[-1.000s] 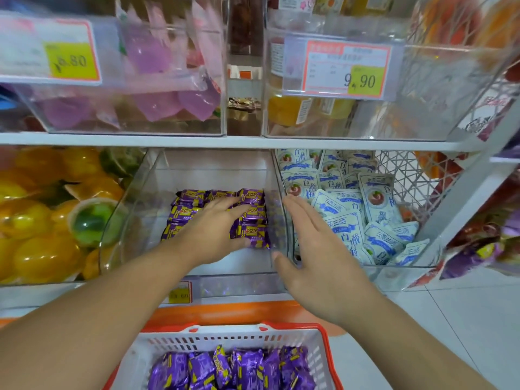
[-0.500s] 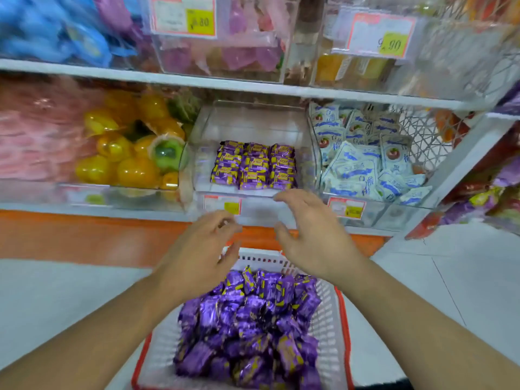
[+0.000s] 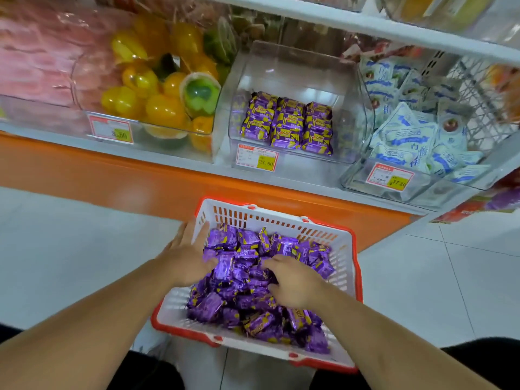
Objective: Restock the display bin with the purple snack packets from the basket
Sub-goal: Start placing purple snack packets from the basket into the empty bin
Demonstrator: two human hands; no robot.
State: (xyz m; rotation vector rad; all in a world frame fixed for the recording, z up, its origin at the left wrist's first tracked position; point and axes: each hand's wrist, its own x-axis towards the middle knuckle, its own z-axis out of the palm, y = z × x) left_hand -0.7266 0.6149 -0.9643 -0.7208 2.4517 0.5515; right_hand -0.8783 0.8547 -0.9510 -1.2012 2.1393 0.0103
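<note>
1. Down from the display bin point(image 3: 295, 80) and into the basket point(image 3: 347, 266) now — both hands, a second ago up at the shelf beside the stocked rows, half a second ago hovering over the basket's far rim.
2. Meaning for the task, as a judgement: one placing round over, a fresh pick-up beginning; three short rows of purple snack packets point(image 3: 289, 125) lying along the bin's front edge, most of the bin behind them bare, so plenty left to do.
3. Left hand point(image 3: 187, 257) — grip wide, fingers straight and spread, lying against the pile at the basket's far left corner, fingertips near the far rim; nothing held.
4. Right hand point(image 3: 295, 280) — grip narrowing, fingers curled down into the middle of the heap; whether a packet sits inside that grip cannot be told, fingertips hidden among the wrappers.
5. Loose purple packets point(image 3: 244, 302) heaped through the basket, thickest from centre to near right corner — directly under and between both grips, touching both hands.
6. Basket resting low in front of the person, below the shelf's orange front edge point(image 3: 112, 178), bin straight above and beyond it.
</note>
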